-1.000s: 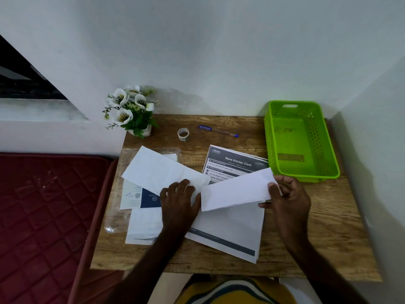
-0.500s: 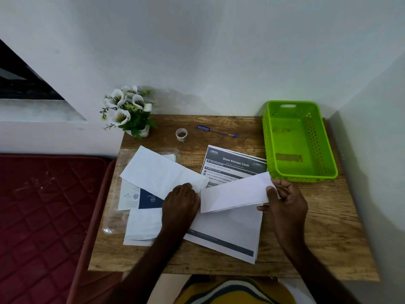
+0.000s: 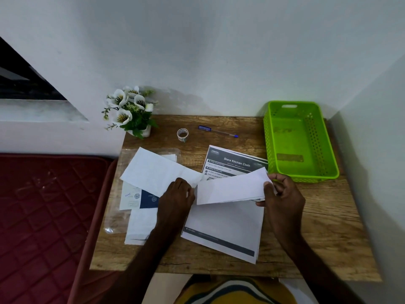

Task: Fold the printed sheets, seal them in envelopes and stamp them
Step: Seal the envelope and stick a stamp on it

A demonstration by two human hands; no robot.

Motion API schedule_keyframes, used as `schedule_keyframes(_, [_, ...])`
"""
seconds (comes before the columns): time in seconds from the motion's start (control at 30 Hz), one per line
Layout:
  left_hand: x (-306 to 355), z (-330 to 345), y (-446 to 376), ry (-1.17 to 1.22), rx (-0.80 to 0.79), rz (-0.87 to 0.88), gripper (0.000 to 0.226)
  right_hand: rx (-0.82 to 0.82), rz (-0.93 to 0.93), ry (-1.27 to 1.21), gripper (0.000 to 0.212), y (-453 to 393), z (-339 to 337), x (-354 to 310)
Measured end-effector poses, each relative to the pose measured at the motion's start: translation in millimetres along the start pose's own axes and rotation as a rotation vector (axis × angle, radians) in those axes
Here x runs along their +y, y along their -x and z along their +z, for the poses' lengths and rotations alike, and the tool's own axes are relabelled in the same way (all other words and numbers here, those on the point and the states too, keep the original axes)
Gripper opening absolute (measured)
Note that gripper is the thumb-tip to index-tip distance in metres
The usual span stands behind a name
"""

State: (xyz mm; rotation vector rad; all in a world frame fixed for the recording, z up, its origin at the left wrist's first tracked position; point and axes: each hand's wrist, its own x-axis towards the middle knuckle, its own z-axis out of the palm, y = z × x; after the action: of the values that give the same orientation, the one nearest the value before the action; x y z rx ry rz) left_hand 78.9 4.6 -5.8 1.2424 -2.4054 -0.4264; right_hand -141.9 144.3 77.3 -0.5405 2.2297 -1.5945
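The right hand (image 3: 282, 198) pinches the right end of a folded sheet (image 3: 230, 189), thumb on top and the other fingers curled behind it, so the white strip slants up toward that grip and lies across the middle of the table (image 3: 328, 227). The left hand (image 3: 176, 199) sits at the opposite, left end of the strip with its knuckles up and its fingers curled down onto paper; whether it grips the strip's edge or only presses there cannot be told, since the fingertips are hidden.

Under the held strip, toward the person, lies a larger printed sheet (image 3: 225, 229) with a dark band along its near edge. Beyond the strip, away from the person, another printed sheet (image 3: 234, 163) shows a dark heading reading "Store Kitchen Cloth". To the left of the left hand an envelope (image 3: 153, 170) lies slanted over a blue and white card (image 3: 140, 199) and more white paper, all on top of a clear plastic sleeve (image 3: 114, 220).

Just beyond the right hand's grip stands a green basket (image 3: 328, 170) at the table's right side. Farther back, a roll of tape (image 3: 182, 134) and a blue pen (image 3: 217, 131) lie near the wall, with a pot of white flowers (image 3: 129, 110) at the back left corner. A red mattress (image 3: 43, 216) lies to the left of the table.
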Motion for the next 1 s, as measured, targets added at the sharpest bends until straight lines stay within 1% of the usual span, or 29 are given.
schedule_keyframes(0.2, [1.9, 0.5, 0.2, 0.026, -0.003, -0.051, 0.023, 0.037, -0.019, -0.004, 0.018, 6.4, 1.0, -9.2])
schedule_keyframes(0.4, [2.5, 2.3, 2.9, -0.030, 0.041, 0.010, 0.019, 0.098, -0.001, 0.024, 0.020, 3.6, 13.3, -7.3])
schedule_keyframes(0.57, [7.1, 3.7, 2.1, -0.080, 0.074, 0.040, 0.014, 0.114, 0.001, 0.004, 0.017, 13.2, 24.2, -4.1])
schedule_keyframes(0.67, [9.9, 3.8, 0.0, -0.103, 0.070, 0.012, 0.015, 0.099, 0.057, -0.033, 0.019, 24.5, 27.6, -0.8])
schedule_keyframes(0.77, [14.3, 3.6, -0.8, -0.161, 0.072, 0.028, 0.016, 0.082, 0.152, -0.089, 0.020, 33.0, 28.5, 5.2])
schedule_keyframes(0.9, [21.6, 1.9, 0.2, -0.179, 0.086, 0.052, 0.018, 0.059, 0.287, -0.172, 0.020, 38.7, 32.2, 15.5])
schedule_keyframes(1.0, [22.2, 4.3, 0.2, -0.177, 0.086, 0.062, 0.018, 0.058, 0.323, -0.182, 0.018, 42.9, 41.2, 20.1])
